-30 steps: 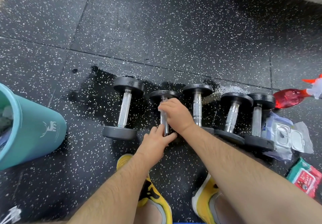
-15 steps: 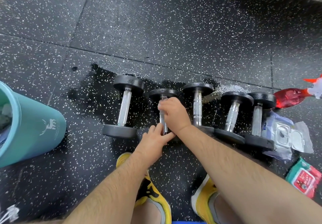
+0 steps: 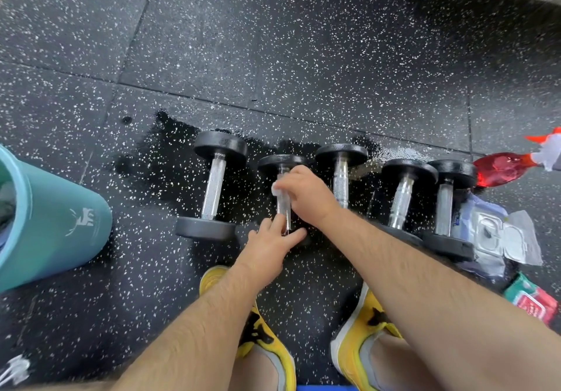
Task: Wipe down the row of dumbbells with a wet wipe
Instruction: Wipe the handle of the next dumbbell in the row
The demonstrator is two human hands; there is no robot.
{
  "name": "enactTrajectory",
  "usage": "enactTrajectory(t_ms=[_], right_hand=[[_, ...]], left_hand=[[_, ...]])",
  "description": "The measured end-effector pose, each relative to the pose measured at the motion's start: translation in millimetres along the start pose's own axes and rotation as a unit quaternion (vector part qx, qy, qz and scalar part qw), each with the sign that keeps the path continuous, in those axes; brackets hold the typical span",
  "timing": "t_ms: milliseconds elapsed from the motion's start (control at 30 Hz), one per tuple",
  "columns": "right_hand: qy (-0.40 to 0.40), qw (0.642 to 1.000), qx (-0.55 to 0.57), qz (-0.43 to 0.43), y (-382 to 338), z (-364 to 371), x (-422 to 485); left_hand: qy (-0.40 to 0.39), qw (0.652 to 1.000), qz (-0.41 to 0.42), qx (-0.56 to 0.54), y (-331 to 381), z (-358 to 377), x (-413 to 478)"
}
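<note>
The right hand (image 3: 306,196) gripped a wet wipe (image 3: 275,188) around the second dumbbell (image 3: 280,162) handle; the left hand (image 3: 268,246), fingers straight, pressed its near end

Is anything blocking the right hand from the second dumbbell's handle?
Nothing visible. The right hand holds the wipe directly on that handle. The left hand touches the handle's near end, below the wipe and clear of it.

One wide camera on the person's head looks steeply down at the floor (image 3: 303,41), close over the dumbbells (image 3: 340,184), with shoes (image 3: 361,330) at the bottom edge.
</note>
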State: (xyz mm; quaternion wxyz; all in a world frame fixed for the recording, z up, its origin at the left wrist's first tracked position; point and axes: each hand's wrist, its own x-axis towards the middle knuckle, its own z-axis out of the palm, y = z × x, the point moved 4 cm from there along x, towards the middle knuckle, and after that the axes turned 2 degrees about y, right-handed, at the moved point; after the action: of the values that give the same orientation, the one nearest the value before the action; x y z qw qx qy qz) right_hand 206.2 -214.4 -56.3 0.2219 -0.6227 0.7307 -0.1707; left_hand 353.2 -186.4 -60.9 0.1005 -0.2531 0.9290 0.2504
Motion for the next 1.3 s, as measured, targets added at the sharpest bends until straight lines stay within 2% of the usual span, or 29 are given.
enactTrajectory(t_ms=[200,467,633,800,900,967,1100,1233,1300], right_hand=[[0.058,0.997,0.037,0.030,-8.0,4.5,-3.6],[0.070,0.992,0.032,0.101,-4.8,-4.4,3.2],[0.079,0.980,0.077,0.168,-3.0,-5.1,4.5],[-0.011,0.997,0.038,0.068,-12.7,-4.3,-5.9],[0.034,0.992,0.040,0.111,-7.7,-8.3,0.2],[0.057,0.988,0.047,0.137,-6.3,-8.0,7.2],[0.000,0.998,0.026,0.061,-14.9,-1.8,-1.3],[0.068,0.987,0.040,0.141,0.6,-6.2,-11.3],[0.049,0.991,0.040,0.117,-5.8,-2.1,-15.4]], left_hand=[[-0.010,1.000,-0.018,-0.009,-13.2,-2.8,-4.2],[-0.006,1.000,0.004,0.025,-8.1,-7.3,-1.4],[0.018,0.999,0.010,0.030,-15.6,-15.2,9.2],[0.034,0.998,-0.027,-0.035,-31.9,-10.5,9.9],[0.047,0.991,-0.078,-0.096,-42.7,-11.6,9.9],[0.046,0.992,-0.075,-0.089,-42.4,-11.0,10.4],[0.035,0.995,-0.060,-0.068,-40.9,-8.8,10.7],[0.037,0.996,-0.043,-0.066,-34.3,-12.0,14.0],[0.037,0.996,-0.041,-0.066,-33.2,-12.0,13.9]])
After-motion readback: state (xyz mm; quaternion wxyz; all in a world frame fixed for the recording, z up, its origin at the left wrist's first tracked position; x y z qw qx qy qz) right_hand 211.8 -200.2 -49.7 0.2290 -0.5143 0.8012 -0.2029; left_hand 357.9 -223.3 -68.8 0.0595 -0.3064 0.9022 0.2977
